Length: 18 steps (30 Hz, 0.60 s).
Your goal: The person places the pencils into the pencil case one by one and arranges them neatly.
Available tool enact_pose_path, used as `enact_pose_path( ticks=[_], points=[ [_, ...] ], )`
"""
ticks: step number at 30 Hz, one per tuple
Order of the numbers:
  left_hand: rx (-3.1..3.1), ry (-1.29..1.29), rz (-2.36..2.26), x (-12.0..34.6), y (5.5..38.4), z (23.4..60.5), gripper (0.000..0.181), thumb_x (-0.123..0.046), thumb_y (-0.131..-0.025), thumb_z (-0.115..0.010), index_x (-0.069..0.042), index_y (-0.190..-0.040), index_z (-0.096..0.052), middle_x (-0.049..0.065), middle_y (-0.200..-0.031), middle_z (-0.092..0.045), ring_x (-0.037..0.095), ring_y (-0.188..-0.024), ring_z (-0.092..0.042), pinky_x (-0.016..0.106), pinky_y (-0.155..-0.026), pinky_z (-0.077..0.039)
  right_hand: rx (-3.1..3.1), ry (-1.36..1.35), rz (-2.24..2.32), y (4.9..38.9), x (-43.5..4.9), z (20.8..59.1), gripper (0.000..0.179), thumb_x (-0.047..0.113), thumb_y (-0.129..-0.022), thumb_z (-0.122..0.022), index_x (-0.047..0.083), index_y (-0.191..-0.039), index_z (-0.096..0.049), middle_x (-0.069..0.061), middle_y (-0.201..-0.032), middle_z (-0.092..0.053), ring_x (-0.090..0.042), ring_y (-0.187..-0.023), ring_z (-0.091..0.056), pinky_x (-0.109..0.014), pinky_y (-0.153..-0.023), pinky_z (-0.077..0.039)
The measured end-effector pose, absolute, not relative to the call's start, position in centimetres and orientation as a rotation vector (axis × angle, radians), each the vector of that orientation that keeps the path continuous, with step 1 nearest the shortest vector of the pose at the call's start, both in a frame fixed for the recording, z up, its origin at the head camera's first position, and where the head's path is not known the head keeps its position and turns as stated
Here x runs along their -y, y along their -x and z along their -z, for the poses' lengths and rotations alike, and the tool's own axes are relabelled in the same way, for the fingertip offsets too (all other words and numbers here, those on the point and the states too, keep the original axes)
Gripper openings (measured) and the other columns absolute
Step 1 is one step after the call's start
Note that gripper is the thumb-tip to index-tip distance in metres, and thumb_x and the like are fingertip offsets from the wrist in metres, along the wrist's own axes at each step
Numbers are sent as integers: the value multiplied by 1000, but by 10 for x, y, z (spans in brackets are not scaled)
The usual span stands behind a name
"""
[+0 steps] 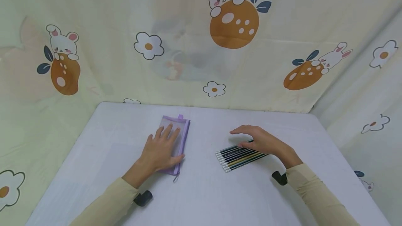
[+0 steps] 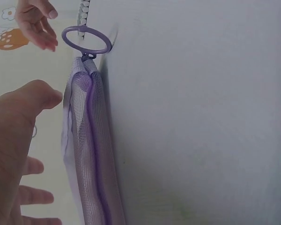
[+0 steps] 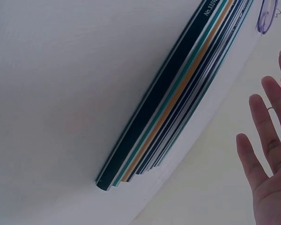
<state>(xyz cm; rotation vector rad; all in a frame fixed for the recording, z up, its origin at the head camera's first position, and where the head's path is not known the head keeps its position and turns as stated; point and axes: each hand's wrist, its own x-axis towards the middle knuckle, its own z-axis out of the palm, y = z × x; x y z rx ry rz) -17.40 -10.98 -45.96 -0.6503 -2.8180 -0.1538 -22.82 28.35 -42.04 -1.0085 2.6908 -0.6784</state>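
Note:
On the left of the table lies a purple mesh zipper pouch (image 1: 185, 132), its long zipper along the right side. My left hand (image 1: 157, 153) is over the pouch with fingers spread and thumb out to the side; whether it touches the mesh is hard to tell. A purple ring pull (image 2: 86, 41) hangs at the pouch's near end. To the right, a row of pencils (image 1: 233, 158) lies side by side, white eraser ends toward the pouch. Most barrels are dark, one yellow-gold. Over their far ends hovers my right hand (image 1: 263, 141), fingers extended and apart, gripping nothing.
A white table (image 1: 201, 198) carries the pouch and pencils. Behind it hangs a cream curtain (image 1: 185, 76) printed with rabbits, oranges and flowers, and another printed cloth (image 1: 361, 107) borders the right side. Black devices (image 1: 143, 198) sit at both wrists.

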Motion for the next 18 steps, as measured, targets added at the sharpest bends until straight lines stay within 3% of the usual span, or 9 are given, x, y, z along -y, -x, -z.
enact_pose_path(
  ticks=[18],
  points=[
    [2971, 580, 266, 100, 175, 468, 92, -67, -83, -64, -16, -156, -37, 22, -155, -39, 50, -136, -42, 66, -83, -52, -2663, 986, 658, 229, -291, 428, 51, 14, -91, -76, 14, -140, -61, -1, -141, -62, -29, -135, -53, -54, -110, -42]
  ],
)
